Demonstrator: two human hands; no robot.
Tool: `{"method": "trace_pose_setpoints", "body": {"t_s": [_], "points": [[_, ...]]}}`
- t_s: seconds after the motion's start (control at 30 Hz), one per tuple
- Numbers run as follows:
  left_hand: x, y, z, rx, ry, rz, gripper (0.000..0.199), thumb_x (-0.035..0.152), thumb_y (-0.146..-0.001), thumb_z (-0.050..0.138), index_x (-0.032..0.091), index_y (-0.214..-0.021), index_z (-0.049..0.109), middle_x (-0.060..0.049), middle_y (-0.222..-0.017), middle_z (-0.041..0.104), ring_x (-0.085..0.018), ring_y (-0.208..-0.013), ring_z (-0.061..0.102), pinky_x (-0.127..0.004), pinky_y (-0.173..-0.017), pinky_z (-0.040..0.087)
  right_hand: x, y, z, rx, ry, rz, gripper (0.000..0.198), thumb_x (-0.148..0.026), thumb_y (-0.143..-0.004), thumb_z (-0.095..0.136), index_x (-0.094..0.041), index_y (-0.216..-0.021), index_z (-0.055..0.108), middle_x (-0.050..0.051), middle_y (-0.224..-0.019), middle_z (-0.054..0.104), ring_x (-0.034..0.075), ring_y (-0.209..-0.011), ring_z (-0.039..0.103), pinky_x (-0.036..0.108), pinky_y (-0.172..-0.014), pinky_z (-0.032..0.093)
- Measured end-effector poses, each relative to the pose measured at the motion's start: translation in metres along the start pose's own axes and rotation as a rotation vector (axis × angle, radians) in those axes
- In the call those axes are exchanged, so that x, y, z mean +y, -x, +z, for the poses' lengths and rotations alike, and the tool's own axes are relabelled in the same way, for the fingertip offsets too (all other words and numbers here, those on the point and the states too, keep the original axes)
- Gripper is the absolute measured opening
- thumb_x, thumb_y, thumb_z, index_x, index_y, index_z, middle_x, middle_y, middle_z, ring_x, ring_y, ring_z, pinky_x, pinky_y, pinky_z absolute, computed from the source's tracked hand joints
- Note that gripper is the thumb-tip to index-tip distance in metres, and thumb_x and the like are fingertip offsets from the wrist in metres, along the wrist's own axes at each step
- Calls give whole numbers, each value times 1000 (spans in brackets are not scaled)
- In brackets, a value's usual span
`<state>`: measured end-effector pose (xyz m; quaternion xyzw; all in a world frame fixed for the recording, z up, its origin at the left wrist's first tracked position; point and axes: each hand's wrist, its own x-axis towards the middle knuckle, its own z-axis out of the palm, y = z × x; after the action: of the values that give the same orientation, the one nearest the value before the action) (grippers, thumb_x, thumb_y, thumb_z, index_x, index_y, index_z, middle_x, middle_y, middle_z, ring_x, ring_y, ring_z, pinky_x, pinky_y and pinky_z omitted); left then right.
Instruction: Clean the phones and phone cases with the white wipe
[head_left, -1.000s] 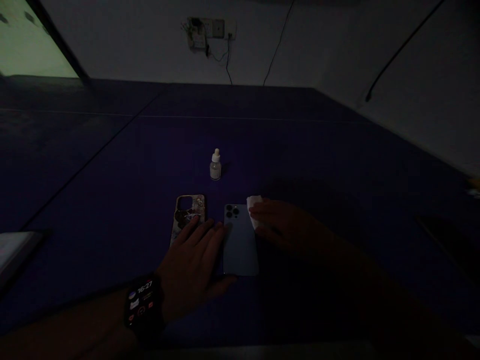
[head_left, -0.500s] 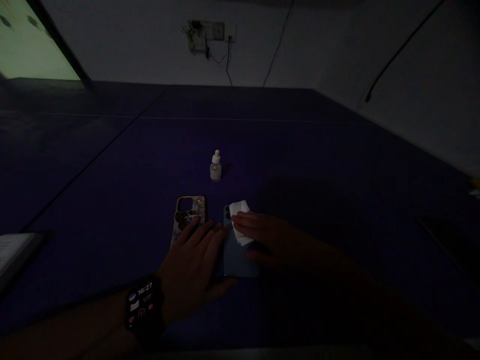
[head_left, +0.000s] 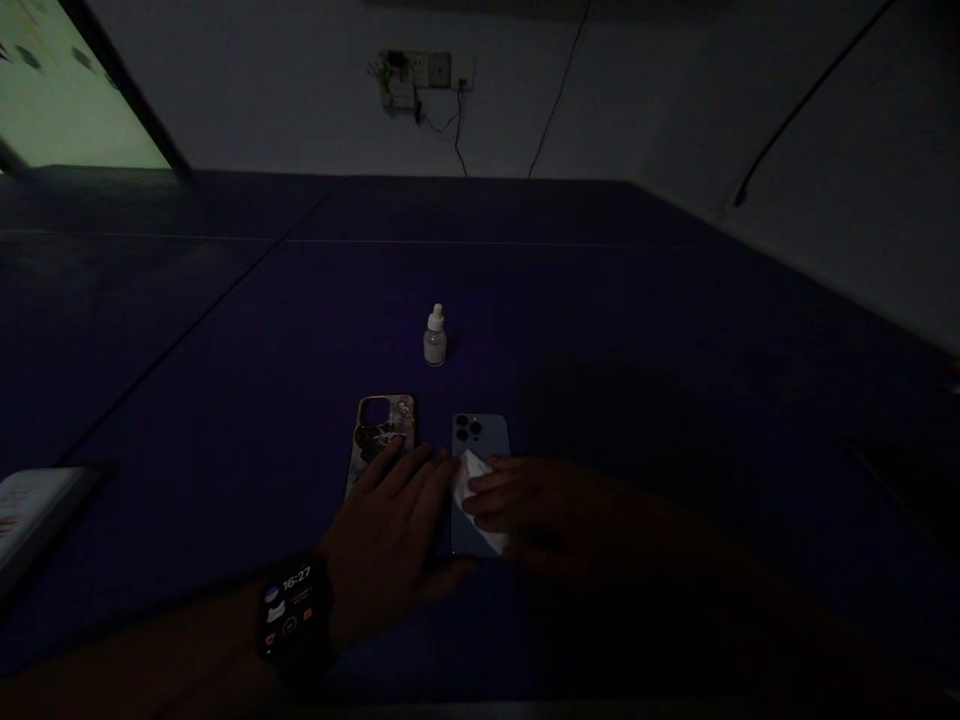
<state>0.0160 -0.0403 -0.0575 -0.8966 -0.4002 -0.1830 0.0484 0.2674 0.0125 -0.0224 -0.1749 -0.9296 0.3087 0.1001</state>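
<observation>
A blue-grey smartphone lies back side up on the dark blue table, its camera lenses at the top left corner. My right hand presses a folded white tissue against the lower half of the phone's back. Left of the phone rests a patterned phone case with a camera cutout. My left hand lies flat with fingers extended, its fingertips over the lower part of the case and beside the phone's left edge. A smartwatch is on the left wrist.
Behind the phone and case stands a small dropper bottle with a white cap. At the left edge lies a white box-like object. Sockets with cables are on the far wall. The room is dim.
My right hand has drawn the tissue down the phone's back, uncovering the camera lenses. My left hand has stayed in place. The view has shifted slightly.
</observation>
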Motion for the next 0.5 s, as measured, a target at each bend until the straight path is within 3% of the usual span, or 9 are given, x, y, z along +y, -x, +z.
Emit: {"method": "trace_pose_setpoints", "body": {"t_s": [0.07, 0.13, 0.23, 0.33, 0.5], "points": [[0, 0, 0, -2, 4, -5, 78, 59, -87, 65, 6, -140, 44, -19, -131, 67, -36, -127, 60, -58, -113, 40, 2, 1, 0, 61, 46, 77, 31, -28, -102, 53, -18, -125, 71, 9, -132, 71, 22, -131, 60, 47, -123, 34], [0, 0, 1, 8, 6, -7, 79, 59, -86, 66, 6, -140, 44, -19, -131, 67, -36, -126, 60, -58, -113, 40, 4, 0, 0, 119, 111, 145, 37, -33, -103, 53, -15, -131, 67, 14, -140, 64, 26, -137, 56, 50, -121, 37], [0, 0, 1, 23, 3, 3, 77, 58, -87, 65, 5, -140, 44, -19, -130, 68, -35, -126, 60, -57, -113, 40, 1, -3, 2, 69, 85, 63, 45, -37, -101, 57, -12, -138, 61, 16, -148, 57, 26, -143, 48, 48, -121, 36], [0, 0, 1, 25, 6, 4, 75, 58, -89, 63, 7, -141, 44, -19, -130, 68, -35, -126, 61, -56, -114, 39, -2, -1, 0, 43, 34, -24, 34, -34, -101, 57, -17, -128, 68, 11, -136, 68, 22, -135, 57, 44, -120, 38], [0, 0, 0, 19, 14, -14, 77, 60, -88, 62, 7, -141, 44, -19, -130, 67, -35, -128, 60, -56, -114, 38, 8, 10, -7, 171, 224, 198, 34, -36, -101, 57, -18, -126, 71, 13, -134, 69, 28, -128, 62, 49, -114, 45]]}}
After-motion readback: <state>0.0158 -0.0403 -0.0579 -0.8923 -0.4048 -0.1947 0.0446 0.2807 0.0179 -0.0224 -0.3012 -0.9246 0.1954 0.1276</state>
